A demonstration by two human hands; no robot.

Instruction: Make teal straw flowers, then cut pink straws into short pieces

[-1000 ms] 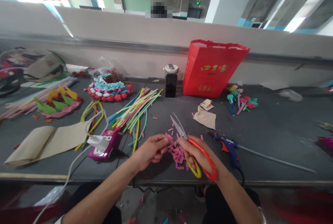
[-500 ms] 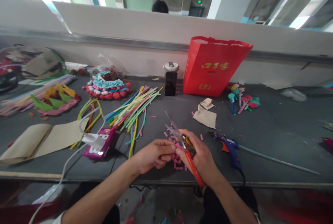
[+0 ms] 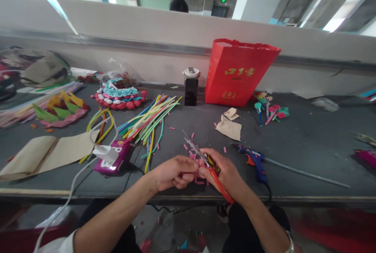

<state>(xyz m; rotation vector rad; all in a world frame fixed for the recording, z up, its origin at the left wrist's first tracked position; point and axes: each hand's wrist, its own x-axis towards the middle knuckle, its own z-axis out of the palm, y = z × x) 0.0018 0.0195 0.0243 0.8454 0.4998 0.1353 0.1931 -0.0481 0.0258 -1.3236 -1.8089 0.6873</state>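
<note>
In my right hand (image 3: pixel 226 172) are scissors with red-orange handles (image 3: pixel 221 187), their narrow metal blades nearly together and pointing away to the upper left. My left hand (image 3: pixel 176 171) is closed in a pinch, its fingertips meeting those of my right hand beside the scissors. Whatever the left fingers pinch is too small and covered to make out. Small cut pink pieces (image 3: pixel 191 155) are scattered on the table under and beyond both hands.
Left of my hands lie a bundle of coloured strips (image 3: pixel 155 118) and a purple power block (image 3: pixel 116 159) with a white plug. To the right is a blue glue gun (image 3: pixel 255 163) with a glue stick. A red bag (image 3: pixel 237 74) and a tumbler with a phone (image 3: pixel 191 91) stand behind.
The scissor blades have drawn closer together. Both hands stay in nearly the same place, fingertips still meeting. The whole view has shifted slightly.
</note>
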